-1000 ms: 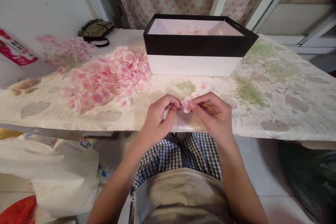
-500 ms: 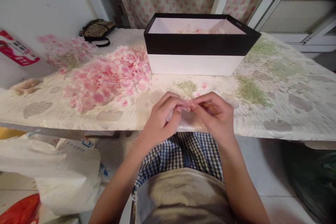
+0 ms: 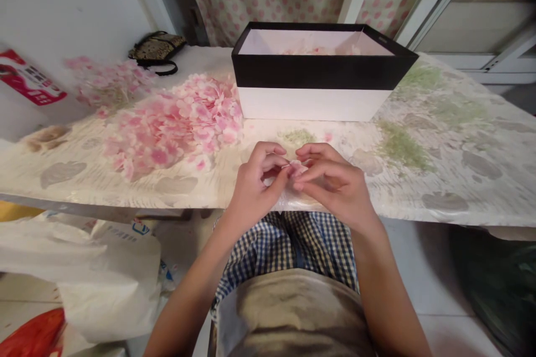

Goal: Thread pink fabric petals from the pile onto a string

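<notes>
A small pink flower (image 3: 297, 168) is held between my two hands over the table's front edge. My left hand (image 3: 262, 181) pinches it from the left with thumb and fingertips. From the right, my right hand (image 3: 338, 181) has its thumb and index finger closed on the same flower, its other fingers curved above. Just beyond my fingers lies a little tuft of green sprigs (image 3: 298, 136), with a loose pink petal (image 3: 329, 137) beside it. To the left spreads a large heap of pink and white petals (image 3: 167, 128).
Behind my hands stands a black-rimmed white box (image 3: 310, 104) with pale pink pieces inside. Green sprigs (image 3: 404, 146) lie on the right of the patterned tablecloth (image 3: 209, 192). At the back left are more pink flowers (image 3: 111, 81) and a patterned pouch (image 3: 158, 46).
My right hand's upper fingers have lifted and spread over the flower. The flower shows more between my fingertips, and both hands have shifted slightly.
</notes>
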`<state>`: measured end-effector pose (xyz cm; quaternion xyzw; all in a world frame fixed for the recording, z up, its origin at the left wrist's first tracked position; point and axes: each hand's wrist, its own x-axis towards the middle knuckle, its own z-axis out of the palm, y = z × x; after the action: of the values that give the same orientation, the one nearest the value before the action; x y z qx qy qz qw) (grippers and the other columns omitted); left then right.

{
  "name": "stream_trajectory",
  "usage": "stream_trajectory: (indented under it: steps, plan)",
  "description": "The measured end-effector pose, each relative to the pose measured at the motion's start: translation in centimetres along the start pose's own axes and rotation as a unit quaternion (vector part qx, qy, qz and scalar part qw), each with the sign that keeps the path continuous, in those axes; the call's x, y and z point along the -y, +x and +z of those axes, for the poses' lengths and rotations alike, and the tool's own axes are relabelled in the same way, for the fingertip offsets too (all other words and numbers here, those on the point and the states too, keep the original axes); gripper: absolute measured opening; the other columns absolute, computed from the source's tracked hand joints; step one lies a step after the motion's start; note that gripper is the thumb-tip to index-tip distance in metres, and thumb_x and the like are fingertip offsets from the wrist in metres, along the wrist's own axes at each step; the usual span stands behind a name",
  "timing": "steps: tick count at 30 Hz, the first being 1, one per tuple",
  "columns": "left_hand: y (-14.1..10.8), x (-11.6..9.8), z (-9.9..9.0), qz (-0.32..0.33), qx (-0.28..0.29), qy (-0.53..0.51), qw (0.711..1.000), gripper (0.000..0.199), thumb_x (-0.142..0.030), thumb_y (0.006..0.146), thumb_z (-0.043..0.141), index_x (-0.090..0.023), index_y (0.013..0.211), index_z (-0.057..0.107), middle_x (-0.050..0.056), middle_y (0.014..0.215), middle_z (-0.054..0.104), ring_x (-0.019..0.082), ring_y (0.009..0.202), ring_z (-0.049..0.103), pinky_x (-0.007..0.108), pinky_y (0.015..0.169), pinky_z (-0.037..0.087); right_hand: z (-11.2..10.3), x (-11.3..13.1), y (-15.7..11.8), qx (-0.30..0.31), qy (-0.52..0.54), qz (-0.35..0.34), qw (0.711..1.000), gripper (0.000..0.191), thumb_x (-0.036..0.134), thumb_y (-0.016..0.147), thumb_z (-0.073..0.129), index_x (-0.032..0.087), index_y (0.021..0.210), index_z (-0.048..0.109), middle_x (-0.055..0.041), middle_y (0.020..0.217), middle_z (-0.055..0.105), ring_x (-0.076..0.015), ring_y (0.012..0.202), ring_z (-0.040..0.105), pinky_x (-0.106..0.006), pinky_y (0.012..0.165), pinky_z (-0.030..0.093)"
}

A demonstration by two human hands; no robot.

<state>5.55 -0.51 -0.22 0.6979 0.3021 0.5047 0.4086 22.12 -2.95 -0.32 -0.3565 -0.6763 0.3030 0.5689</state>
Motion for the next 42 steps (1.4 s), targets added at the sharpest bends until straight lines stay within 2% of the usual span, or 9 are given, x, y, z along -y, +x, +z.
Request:
stream_trajectory:
  steps: [5, 15, 21, 27, 32, 34, 36, 38, 42]
  plan:
    - [-0.1, 0.2, -0.1, 0.016, 0.027, 0.008, 0.999, 0.024, -0.016, 0.089, 0.059, -0.024, 0.108, 0.047, 0.000, 0.086, 0.068, 0.013, 0.082, 0.069, 0.024, 0.075, 0.058, 0.2, -0.1, -0.1, -0.024, 0.006, 0.017, 1.000, 0.013, 0.012, 0.083, 0.068, 0.025, 0.082, 0.068, -0.0015, 0.092, 0.064, -0.0187, 0.091, 0.062, -0.035, 0.082, 0.050]
    - [-0.4, 0.2, 0.0, 0.060, 0.044, 0.052, 0.996, 0.029, -0.011, 0.090, 0.057, -0.024, 0.114, 0.047, -0.002, 0.087, 0.068, 0.012, 0.082, 0.070, 0.025, 0.079, 0.059, 0.6, 0.0, -0.5, -0.048, -0.032, 0.027, 0.998, 0.015, 0.008, 0.080, 0.064, 0.021, 0.076, 0.060, -0.0003, 0.088, 0.061, -0.0168, 0.086, 0.059, -0.030, 0.076, 0.047]
    - [-0.7, 0.6, 0.1, 0.105, 0.042, 0.107, 0.988, 0.037, -0.009, 0.089, 0.058, -0.025, 0.121, 0.047, 0.002, 0.102, 0.066, 0.014, 0.094, 0.068, 0.026, 0.083, 0.057, 0.3, -0.2, -0.2, -0.016, -0.011, 0.083, 0.996, 0.019, 0.012, 0.084, 0.062, 0.023, 0.100, 0.059, 0.0020, 0.084, 0.059, -0.0132, 0.077, 0.058, -0.025, 0.068, 0.046]
    - [-0.6, 0.5, 0.3, 0.076, -0.005, 0.066, 0.995, 0.041, -0.013, 0.085, 0.062, -0.024, 0.121, 0.046, 0.003, 0.099, 0.063, 0.016, 0.092, 0.065, 0.032, 0.087, 0.054, 0.1, 0.0, 0.0, -0.017, 0.026, 0.083, 0.996, 0.006, 0.014, 0.087, 0.063, 0.021, 0.086, 0.064, 0.0014, 0.085, 0.064, -0.0125, 0.080, 0.062, -0.023, 0.071, 0.048]
    - [0.1, -0.3, -0.4, 0.029, -0.127, -0.022, 0.991, 0.020, -0.017, 0.088, 0.058, -0.022, 0.106, 0.052, 0.000, 0.089, 0.065, 0.013, 0.076, 0.067, 0.030, 0.076, 0.056, 0.3, -0.1, -0.3, -0.066, 0.028, 0.083, 0.994, 0.011, 0.011, 0.083, 0.067, 0.021, 0.084, 0.067, 0.0023, 0.082, 0.068, -0.0120, 0.077, 0.064, -0.022, 0.071, 0.049]
    - [0.6, -0.8, -1.4, 0.009, -0.182, -0.004, 0.983, 0.012, -0.018, 0.087, 0.058, -0.021, 0.098, 0.054, -0.001, 0.083, 0.066, 0.013, 0.069, 0.066, 0.029, 0.072, 0.056, 0.3, -0.2, -0.5, -0.101, 0.021, 0.072, 0.992, 0.013, 0.009, 0.082, 0.068, 0.022, 0.085, 0.069, 0.0025, 0.083, 0.069, -0.0120, 0.077, 0.065, -0.022, 0.071, 0.050]
    - [1.3, -1.1, -2.6, -0.009, -0.202, 0.091, 0.975, 0.007, -0.019, 0.085, 0.059, -0.020, 0.092, 0.058, 0.000, 0.081, 0.066, 0.014, 0.070, 0.066, 0.029, 0.070, 0.055, 0.4, -0.3, -0.6, -0.130, 0.021, 0.062, 0.989, 0.015, 0.009, 0.081, 0.069, 0.023, 0.085, 0.069, 0.0032, 0.083, 0.069, -0.0117, 0.078, 0.065, -0.021, 0.072, 0.051]
    - [2.1, -1.3, -3.6, -0.029, -0.162, 0.236, 0.958, 0.007, -0.019, 0.084, 0.059, -0.018, 0.090, 0.061, 0.003, 0.085, 0.068, 0.017, 0.075, 0.065, 0.031, 0.071, 0.053, 0.4, -0.4, -0.6, -0.141, 0.022, 0.057, 0.988, 0.016, 0.008, 0.081, 0.069, 0.024, 0.085, 0.070, 0.0037, 0.082, 0.069, -0.0109, 0.078, 0.065, -0.020, 0.072, 0.051]
    - [3.6, -1.0, -3.9, -0.054, 0.027, 0.441, 0.895, 0.017, -0.030, 0.084, 0.061, -0.016, 0.093, 0.067, 0.008, 0.093, 0.068, 0.026, 0.089, 0.062, 0.042, 0.081, 0.049, 0.5, -0.4, -0.5, -0.124, 0.019, 0.046, 0.991, 0.016, 0.008, 0.083, 0.067, 0.024, 0.085, 0.070, 0.0035, 0.083, 0.069, -0.0099, 0.078, 0.065, -0.019, 0.071, 0.050]
